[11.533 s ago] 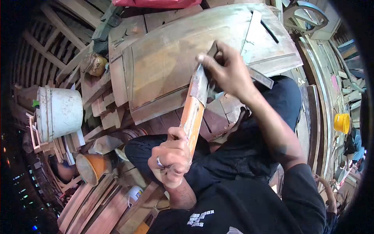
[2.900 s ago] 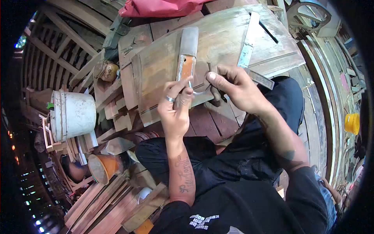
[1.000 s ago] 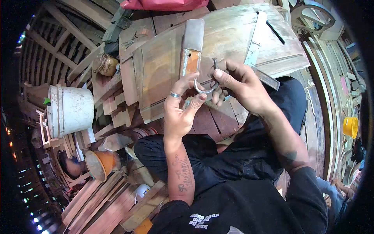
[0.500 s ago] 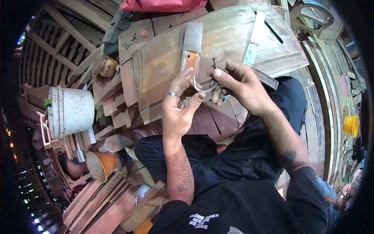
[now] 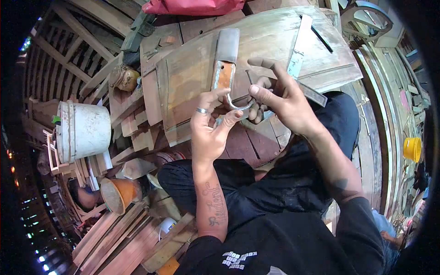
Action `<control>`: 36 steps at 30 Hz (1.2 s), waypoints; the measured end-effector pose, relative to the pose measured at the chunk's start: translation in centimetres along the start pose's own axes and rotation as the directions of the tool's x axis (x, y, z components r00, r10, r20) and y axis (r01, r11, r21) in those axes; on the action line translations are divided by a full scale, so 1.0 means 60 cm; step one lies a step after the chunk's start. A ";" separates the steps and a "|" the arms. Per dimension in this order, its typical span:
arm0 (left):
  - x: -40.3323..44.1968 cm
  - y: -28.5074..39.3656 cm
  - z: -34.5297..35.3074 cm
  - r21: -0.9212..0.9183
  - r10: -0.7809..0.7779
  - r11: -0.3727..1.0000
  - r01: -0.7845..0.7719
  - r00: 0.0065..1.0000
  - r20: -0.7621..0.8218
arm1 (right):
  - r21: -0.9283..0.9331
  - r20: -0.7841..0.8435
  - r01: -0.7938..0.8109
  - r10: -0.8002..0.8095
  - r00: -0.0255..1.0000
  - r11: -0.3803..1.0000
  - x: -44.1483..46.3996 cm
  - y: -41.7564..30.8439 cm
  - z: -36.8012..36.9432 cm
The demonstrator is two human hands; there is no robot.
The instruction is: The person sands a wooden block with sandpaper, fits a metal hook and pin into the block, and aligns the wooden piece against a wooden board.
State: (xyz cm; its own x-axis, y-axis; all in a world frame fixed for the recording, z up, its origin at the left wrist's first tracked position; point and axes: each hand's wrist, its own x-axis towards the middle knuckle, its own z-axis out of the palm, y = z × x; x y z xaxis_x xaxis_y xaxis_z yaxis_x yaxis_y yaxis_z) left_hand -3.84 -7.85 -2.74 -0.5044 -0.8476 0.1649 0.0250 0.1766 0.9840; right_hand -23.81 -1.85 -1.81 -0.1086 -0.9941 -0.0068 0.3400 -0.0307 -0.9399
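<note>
The curved metal piece (image 5: 234,106) is silvery. The flat bar (image 5: 224,74) is orange with a grey end. The bucket (image 5: 89,129) is white, the tub (image 5: 412,149) is yellow. The shirt (image 5: 284,243) is black and carries white letters.

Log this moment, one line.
left hand: touching curved metal piece; right hand: pinching same piece; orange-grey bar: juts past left hand
</note>
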 end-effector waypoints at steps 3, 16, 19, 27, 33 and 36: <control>0.001 0.006 0.001 0.082 0.018 0.996 -0.018 1.000 -0.005 | -0.001 0.031 0.012 -0.012 0.999 1.000 0.002 -0.001 -0.003; 0.004 0.002 -0.001 0.049 -0.003 0.999 0.003 1.000 0.001 | -0.058 -0.001 0.019 -0.019 1.000 0.998 0.005 0.008 -0.007; 0.003 -0.001 -0.004 0.067 0.024 0.997 -0.026 0.999 0.037 | -0.069 -0.001 0.033 -0.033 0.999 0.997 0.004 0.007 -0.007; 0.005 0.001 -0.003 0.175 0.090 0.980 -0.093 0.996 0.022 | -0.043 -0.006 0.007 -0.008 1.000 0.999 0.005 0.005 -0.006; 0.004 0.003 -0.001 0.295 0.160 0.945 -0.143 0.987 -0.034 | 0.040 0.004 -0.020 0.020 1.000 0.999 0.003 0.001 -0.006; -0.001 0.001 0.001 0.114 0.045 0.993 -0.032 0.993 -0.113 | 0.082 -0.037 -0.015 0.018 0.999 0.997 0.000 -0.003 0.002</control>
State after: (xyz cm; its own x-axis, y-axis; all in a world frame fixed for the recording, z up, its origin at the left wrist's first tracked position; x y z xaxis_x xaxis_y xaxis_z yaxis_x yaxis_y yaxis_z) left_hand -3.87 -7.74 -2.69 -0.4023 -0.8896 0.2160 -0.0570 0.2599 0.9640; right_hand -23.76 -1.83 -1.63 -0.1369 -0.9899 -0.0362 0.4170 -0.0244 -0.9086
